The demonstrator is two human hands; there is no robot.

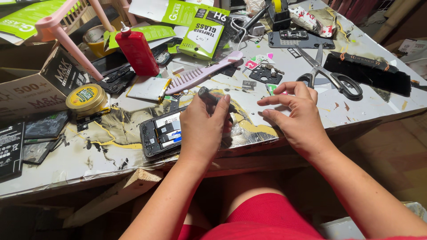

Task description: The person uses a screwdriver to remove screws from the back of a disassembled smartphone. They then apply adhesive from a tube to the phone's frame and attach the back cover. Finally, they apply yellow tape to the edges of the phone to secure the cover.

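Observation:
An opened black phone lies on the worn table with its inner parts showing. My left hand sits over the phone's right end, shut on a dark screwdriver whose handle sticks up and to the left. My right hand hovers just right of it, fingers spread and slightly curled, holding nothing. The screwdriver's tip is hidden behind my left hand.
Scissors and a black brush lie at the right. A pink comb, a red bottle, a round yellow tin, a cardboard box, green screen-protector packets and small parts crowd the back.

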